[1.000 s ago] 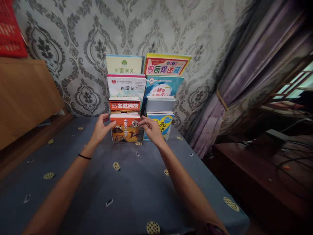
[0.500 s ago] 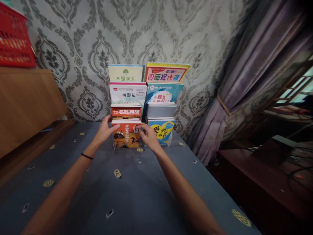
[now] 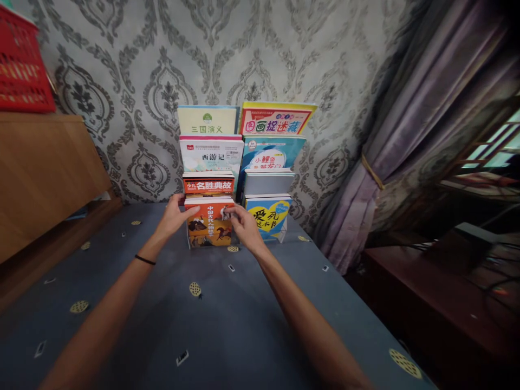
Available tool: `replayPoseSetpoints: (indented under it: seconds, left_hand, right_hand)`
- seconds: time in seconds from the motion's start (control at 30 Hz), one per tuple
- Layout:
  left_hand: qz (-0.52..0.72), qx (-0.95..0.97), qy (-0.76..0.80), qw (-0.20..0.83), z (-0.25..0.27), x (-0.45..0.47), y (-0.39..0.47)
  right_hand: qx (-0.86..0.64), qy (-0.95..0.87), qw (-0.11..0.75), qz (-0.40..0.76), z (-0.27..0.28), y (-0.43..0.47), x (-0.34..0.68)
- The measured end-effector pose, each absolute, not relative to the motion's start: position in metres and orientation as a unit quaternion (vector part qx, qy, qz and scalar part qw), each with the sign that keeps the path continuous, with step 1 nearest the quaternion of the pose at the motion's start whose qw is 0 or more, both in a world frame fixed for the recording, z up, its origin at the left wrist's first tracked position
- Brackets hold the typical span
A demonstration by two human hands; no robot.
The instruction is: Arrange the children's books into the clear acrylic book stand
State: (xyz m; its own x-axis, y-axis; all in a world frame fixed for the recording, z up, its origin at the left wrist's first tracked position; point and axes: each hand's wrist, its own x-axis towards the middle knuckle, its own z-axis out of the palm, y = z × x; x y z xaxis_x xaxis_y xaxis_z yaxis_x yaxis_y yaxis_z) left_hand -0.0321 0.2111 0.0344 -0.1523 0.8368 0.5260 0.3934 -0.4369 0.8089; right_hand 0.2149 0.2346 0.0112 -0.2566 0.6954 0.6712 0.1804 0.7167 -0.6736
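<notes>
An orange book (image 3: 210, 227) with horses on its cover stands upright in the lowest front row of a clear tiered rack (image 3: 283, 230). My left hand (image 3: 173, 218) is at its upper left edge, thumb across the front cover and fingers bent around the side. Against the upper right edge, my right hand (image 3: 245, 225) has its thumb and fingers bent onto the cover. Behind it stands a red-topped book (image 3: 209, 186); a blue book with a yellow heart (image 3: 268, 216) is just right of my right hand. The rack's base is partly hidden by books.
Taller books rise behind, among them a pale one (image 3: 208, 120) and a yellow-edged one (image 3: 278, 118). A wooden cabinet (image 3: 44, 179) with a red basket (image 3: 24, 65) stands left. Purple curtains (image 3: 390, 141) hang right, beside a dark red surface (image 3: 426, 292) with cables.
The camera view has shifted very slightly. Both hands stay at the sides of the orange book, which remains in the rack.
</notes>
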Motion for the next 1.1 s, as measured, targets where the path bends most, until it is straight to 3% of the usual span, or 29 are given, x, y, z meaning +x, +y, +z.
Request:
replayPoseSetpoints:
  seconds: [0.47, 0.67, 0.83, 1.0, 1.1]
  left_hand:
    - [0.611, 0.587, 0.502, 0.176, 0.035, -0.022, 0.203]
    - [0.603, 0.588, 0.538, -0.028, 0.054, -0.005, 0.179]
    - [0.509, 0.684, 0.488, -0.186, 0.084, 0.032, 0.161]
    - [0.355, 0.78, 0.436, -0.275, 0.113, 0.077, 0.176]
    - [0.306, 0.798, 0.42, -0.306, 0.125, 0.1, 0.195]
  right_hand:
    - [-0.291, -0.759, 0.532, 0.236, 0.011, 0.229, 0.216]
    - [-0.311, -0.769, 0.508, 0.233, 0.015, 0.217, 0.223]
    - [-0.312, -0.767, 0.509, 0.235, 0.021, 0.207, 0.239]
    - [-0.294, -0.685, 0.609, 0.271, 0.042, 0.213, 0.285]
    - [-0.324, -0.618, 0.686, 0.206, 0.058, 0.232, 0.321]
